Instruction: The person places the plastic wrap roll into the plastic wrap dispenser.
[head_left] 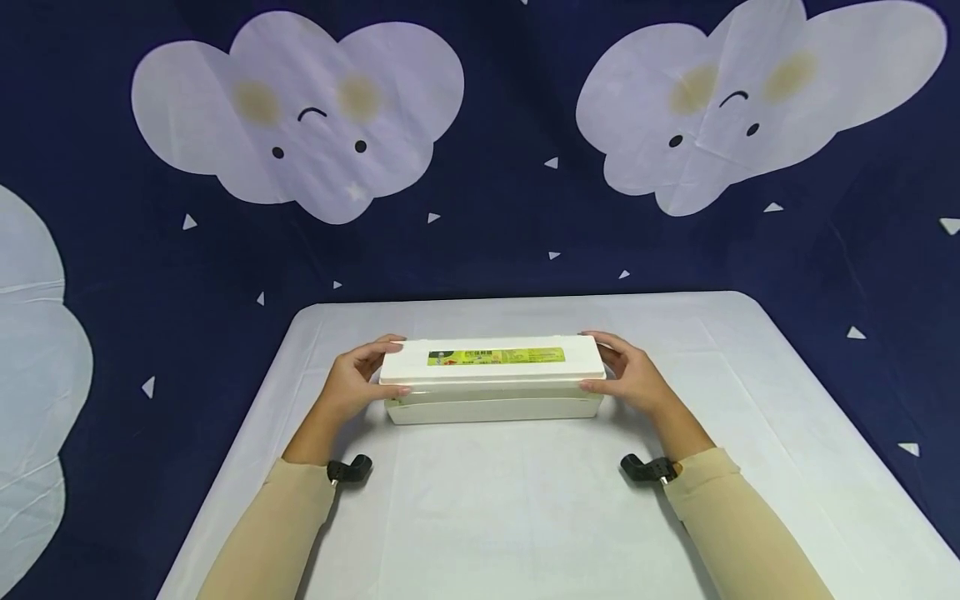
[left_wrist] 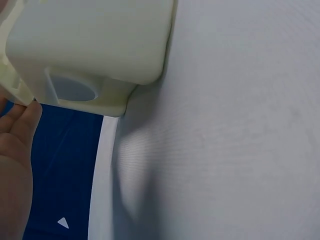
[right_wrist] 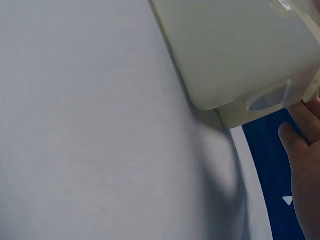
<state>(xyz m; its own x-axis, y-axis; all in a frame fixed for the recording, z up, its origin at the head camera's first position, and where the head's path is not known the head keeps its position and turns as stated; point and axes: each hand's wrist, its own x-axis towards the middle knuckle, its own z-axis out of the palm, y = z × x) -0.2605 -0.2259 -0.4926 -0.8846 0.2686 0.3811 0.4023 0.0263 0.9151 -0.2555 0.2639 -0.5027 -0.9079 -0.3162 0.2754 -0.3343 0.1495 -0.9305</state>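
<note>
A long white plastic box [head_left: 491, 409] with a flat lid [head_left: 480, 342] rests crosswise toward the far side of the table. Its lid carries a green and yellow label [head_left: 497, 357] with print too small to read. My left hand [head_left: 352, 382] grips the left end, its thumb on the front edge and its fingers reaching to the back. At the right end, my right hand [head_left: 633, 377] holds the box the same way. In the left wrist view, an oval recess shows in the end wall of the box [left_wrist: 90, 35]. A similar recess appears in the right wrist view.
The table [head_left: 480, 508] has a white cover and rounded far corners. Behind it hangs a dark blue cloth [head_left: 495, 200] with cloud faces and small white triangles. A black wrist mount [head_left: 350, 469] sits on the left wrist, and another mount [head_left: 647, 469] on the right.
</note>
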